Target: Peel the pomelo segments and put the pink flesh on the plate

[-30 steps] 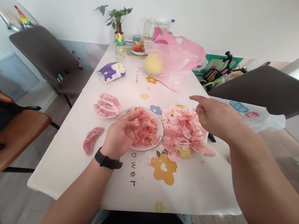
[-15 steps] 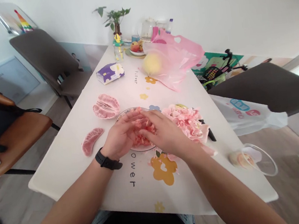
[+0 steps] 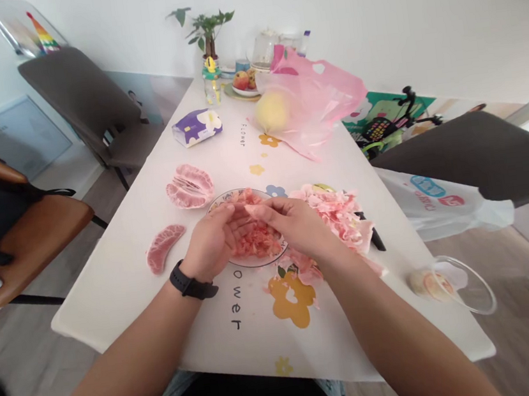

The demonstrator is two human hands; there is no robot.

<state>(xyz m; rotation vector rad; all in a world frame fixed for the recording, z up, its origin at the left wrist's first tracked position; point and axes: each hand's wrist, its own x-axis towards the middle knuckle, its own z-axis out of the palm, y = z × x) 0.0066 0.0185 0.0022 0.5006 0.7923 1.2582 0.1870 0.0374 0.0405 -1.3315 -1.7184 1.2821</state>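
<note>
My left hand [image 3: 212,243] and my right hand [image 3: 291,223] meet above a round white plate [image 3: 272,259], their fingers curled into a heap of torn pink pomelo flesh [image 3: 257,240]. Each hand seems to pinch some of that flesh. Most of the plate is hidden beneath them. To the left lie a peeled, opened pomelo section [image 3: 189,186] and a single pomelo segment [image 3: 165,248]. Right of the plate, next to my right hand, rises a pile of pale pink membrane [image 3: 337,215]. A black watch [image 3: 191,288] circles my left wrist.
A black knife handle [image 3: 373,240] lies beyond the membrane pile. Farther along the white table [image 3: 125,286] are a whole pomelo [image 3: 272,111] on a pink plastic bag [image 3: 319,95], a tissue pack [image 3: 197,127], a fruit plate [image 3: 240,82] and a jar. Chairs stand along both sides.
My right hand has shifted slightly left and down, and my fingers now sit more closely over the flesh. The plate's right rim shows more, and the head view has barely moved.
</note>
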